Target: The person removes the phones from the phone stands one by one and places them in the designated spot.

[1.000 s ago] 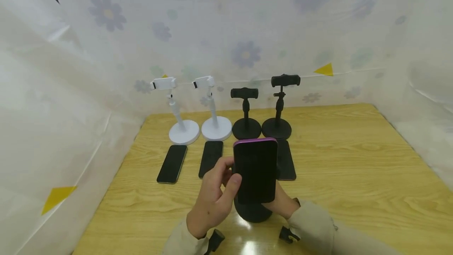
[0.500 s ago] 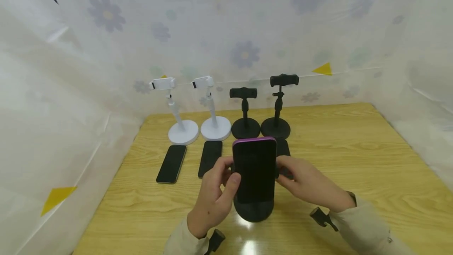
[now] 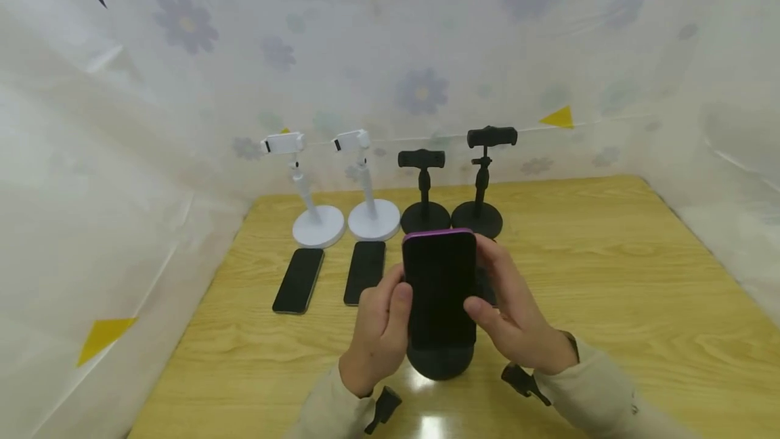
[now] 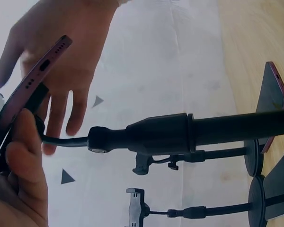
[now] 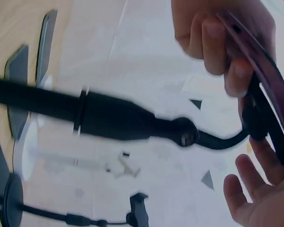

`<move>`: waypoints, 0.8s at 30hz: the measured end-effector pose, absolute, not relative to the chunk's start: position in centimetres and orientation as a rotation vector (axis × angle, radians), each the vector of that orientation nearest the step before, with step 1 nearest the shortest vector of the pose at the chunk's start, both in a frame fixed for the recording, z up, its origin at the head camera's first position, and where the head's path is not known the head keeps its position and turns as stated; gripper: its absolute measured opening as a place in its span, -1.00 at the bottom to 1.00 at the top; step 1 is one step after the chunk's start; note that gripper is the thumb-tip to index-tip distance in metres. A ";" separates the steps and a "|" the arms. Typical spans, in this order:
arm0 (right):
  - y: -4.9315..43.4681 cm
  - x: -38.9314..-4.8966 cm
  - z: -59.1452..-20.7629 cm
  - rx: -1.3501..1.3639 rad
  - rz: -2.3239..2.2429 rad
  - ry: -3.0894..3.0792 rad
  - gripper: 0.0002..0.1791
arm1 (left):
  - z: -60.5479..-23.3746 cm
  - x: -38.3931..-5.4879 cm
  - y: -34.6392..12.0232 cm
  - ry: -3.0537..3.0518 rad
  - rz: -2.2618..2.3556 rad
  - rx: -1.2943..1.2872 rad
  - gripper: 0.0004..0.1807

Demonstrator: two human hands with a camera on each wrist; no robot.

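Observation:
A smartphone (image 3: 439, 290) with a purple frame stands upright, dark screen towards me, in a black phone stand (image 3: 440, 364) at the table's near middle. My left hand (image 3: 374, 337) grips its left edge, thumb along the side and fingers behind. On the opposite edge my right hand (image 3: 518, 314) holds it, thumb at the screen's lower right and fingers reaching behind. Both wrist views show the holder behind the phone and the stand's pole (image 4: 236, 130) below it. In the right wrist view the left hand's fingers (image 5: 213, 45) curl at the phone's back.
Two white phone stands (image 3: 319, 225) and two black ones (image 3: 477, 220) line the back of the wooden table (image 3: 609, 256). Dark phones (image 3: 298, 281) lie flat before them, one partly hidden behind my right hand. A flowered white sheet (image 3: 365, 53) encloses the table.
My right hand came out from behind the stand to the phone's right side, then moved up, its thumb now on the screen's edge. The left hand keeps its hold.

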State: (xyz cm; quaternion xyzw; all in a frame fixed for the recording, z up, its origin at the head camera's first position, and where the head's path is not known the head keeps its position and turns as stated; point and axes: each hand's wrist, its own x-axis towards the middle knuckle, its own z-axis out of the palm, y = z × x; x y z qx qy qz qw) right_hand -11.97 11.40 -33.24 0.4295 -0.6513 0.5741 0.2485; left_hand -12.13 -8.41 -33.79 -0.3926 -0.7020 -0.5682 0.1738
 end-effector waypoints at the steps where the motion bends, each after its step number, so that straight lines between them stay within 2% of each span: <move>1: 11.1 -11.9 -33.2 1.142 1.594 -1.789 -0.40 | -33.8 -12.1 -8.3 -1.985 -1.611 -1.104 -0.68; 15: 8.8 -11.6 -32.9 0.768 1.678 -1.893 -0.52 | -33.2 -11.6 -7.6 -2.061 -1.626 -0.888 -0.69; 24: 8.3 -11.5 -32.4 0.679 1.774 -1.836 -0.63 | -33.0 -11.9 -7.4 -2.098 -1.662 -0.807 -0.71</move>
